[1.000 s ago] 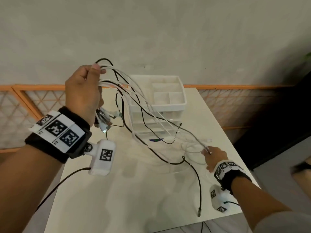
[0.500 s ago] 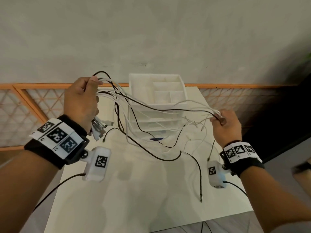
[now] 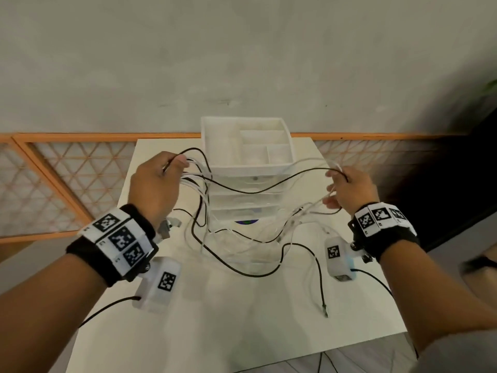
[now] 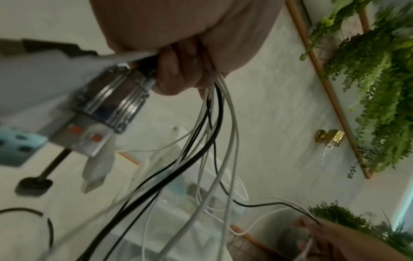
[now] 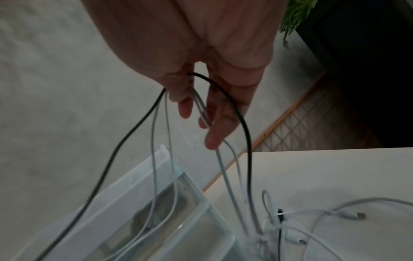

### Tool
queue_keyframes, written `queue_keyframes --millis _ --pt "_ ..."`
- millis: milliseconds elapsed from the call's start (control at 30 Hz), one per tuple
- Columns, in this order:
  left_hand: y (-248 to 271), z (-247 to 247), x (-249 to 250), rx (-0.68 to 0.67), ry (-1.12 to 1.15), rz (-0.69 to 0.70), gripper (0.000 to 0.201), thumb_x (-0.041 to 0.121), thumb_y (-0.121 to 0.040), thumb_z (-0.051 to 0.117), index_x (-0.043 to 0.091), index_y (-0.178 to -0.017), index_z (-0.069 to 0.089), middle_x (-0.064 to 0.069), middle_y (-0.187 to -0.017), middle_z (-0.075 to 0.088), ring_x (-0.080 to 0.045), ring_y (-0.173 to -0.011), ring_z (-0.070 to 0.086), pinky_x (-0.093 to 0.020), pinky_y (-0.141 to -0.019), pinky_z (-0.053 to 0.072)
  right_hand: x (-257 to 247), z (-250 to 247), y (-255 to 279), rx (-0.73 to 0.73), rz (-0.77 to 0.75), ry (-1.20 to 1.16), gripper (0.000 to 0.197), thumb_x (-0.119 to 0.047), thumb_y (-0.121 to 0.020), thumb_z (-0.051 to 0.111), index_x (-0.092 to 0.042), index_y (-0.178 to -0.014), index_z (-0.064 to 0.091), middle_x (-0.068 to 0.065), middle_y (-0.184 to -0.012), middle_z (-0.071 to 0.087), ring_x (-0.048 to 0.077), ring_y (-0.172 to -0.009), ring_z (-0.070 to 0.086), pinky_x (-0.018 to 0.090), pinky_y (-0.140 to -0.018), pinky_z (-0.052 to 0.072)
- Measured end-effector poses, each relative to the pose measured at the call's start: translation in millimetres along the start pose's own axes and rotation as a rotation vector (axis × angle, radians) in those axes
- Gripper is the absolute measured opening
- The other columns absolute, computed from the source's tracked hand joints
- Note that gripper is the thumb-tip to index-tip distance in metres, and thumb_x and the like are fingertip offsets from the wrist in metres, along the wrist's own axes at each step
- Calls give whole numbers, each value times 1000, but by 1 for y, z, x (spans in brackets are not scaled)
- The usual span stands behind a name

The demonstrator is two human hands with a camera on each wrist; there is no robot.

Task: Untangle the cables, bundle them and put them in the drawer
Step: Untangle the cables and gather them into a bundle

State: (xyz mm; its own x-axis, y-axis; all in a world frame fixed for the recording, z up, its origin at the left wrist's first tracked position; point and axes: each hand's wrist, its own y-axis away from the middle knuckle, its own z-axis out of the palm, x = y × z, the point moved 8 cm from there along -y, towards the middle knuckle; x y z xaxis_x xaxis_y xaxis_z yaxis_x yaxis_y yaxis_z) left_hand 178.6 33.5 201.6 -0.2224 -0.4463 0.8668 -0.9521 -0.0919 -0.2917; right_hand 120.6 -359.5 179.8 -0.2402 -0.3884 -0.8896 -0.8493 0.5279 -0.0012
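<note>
A tangle of black and white cables [image 3: 242, 189] hangs between my two hands in front of the white drawer unit [image 3: 247, 168]. My left hand [image 3: 177, 164] is raised at the left and grips a thick bunch of strands [image 4: 214, 113]; connector plugs [image 4: 111, 106] dangle beside its fingers. My right hand [image 3: 336, 181] is held up at the right and pinches a few white strands [image 5: 201, 109], with a black cable [image 5: 243, 123] looped over its fingers. Slack loops sag onto the white table [image 3: 242, 305] below.
The drawer unit's open top tray has dividers, and its clear drawers [image 5: 156, 203] face me. A black cable's plug end [image 3: 326, 310] lies at the table's right front. Loose white cable ends [image 5: 348, 214] lie by the unit. An orange lattice rail [image 3: 67, 179] runs behind the table.
My right hand has risen off the table and moved out to the right, drawing strands with it. My left hand has dropped lower, still gripping its bunch.
</note>
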Motion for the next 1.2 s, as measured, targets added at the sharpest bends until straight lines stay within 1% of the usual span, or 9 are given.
queue_keyframes --millis 167,333,533,633,700,800,933,1100,1200 --pt "-7 -8 -7 24 11 -28 28 44 -96 51 23 -93 69 8 -58 49 -16 -55 45 -32 -62 37 -24 -11 6 87 -276 -218 23 -10 -98 51 -18 -108 71 5 -83 66 19 -69 64 28 -68 59" --pt "-2 -4 -13 18 4 -54 27 43 -96 51 23 -92 69 6 -59 51 -17 -54 45 -33 -61 38 -6 2 9 84 -290 109 17 -16 -95 63 -22 -106 74 7 -96 69 22 -90 63 29 -78 47" --pt "0 -4 -21 24 -12 -69 26 41 -96 51 23 -92 70 8 -59 52 -19 -57 48 -32 -63 39 -37 -21 13 276 -398 15 23 -28 -97 61 -15 -110 74 2 -108 61 8 -92 56 -4 -73 35" --pt "-1 -11 -16 67 -15 -50 27 39 -98 50 21 -94 70 8 -65 55 -21 -70 54 -31 -67 39 -5 -8 2 157 -217 196 20 -32 -97 59 -19 -104 73 10 -100 70 13 -72 61 7 -59 46" --pt "-4 -19 -13 114 -9 -32 29 39 -98 49 20 -97 70 7 -68 56 -21 -75 55 -30 -68 40 15 -5 0 62 -9 101 26 -32 -100 52 -36 -122 65 4 -102 71 21 -68 72 27 -52 59" --pt "-8 -24 -12 136 29 -20 29 40 -98 49 19 -97 70 9 -66 54 -21 -75 55 -31 -69 41 20 -3 4 6 105 -5 33 -27 -103 46 -40 -132 56 4 -99 67 23 -55 72 32 -49 60" --pt "-6 -12 -14 89 -5 -28 28 39 -98 49 20 -98 70 9 -66 55 -20 -73 55 -30 -68 40 -30 0 8 -13 -220 -187 30 -3 -98 51 -22 -109 71 9 -87 66 19 -65 71 46 -82 61" --pt "-1 0 -18 57 -23 -26 25 37 -98 50 21 -95 69 12 -65 55 -19 -70 53 -30 -67 38 -100 -17 29 135 -725 -23 20 -13 -97 59 -12 -112 73 4 -109 60 -6 -101 58 11 -93 44" --pt "-1 -4 -15 72 -34 -6 25 35 -99 50 20 -95 69 11 -65 54 -15 -66 52 -27 -62 37 -86 -11 24 129 -724 78 23 -23 -95 62 -14 -111 74 3 -111 57 -4 -105 53 16 -95 45"
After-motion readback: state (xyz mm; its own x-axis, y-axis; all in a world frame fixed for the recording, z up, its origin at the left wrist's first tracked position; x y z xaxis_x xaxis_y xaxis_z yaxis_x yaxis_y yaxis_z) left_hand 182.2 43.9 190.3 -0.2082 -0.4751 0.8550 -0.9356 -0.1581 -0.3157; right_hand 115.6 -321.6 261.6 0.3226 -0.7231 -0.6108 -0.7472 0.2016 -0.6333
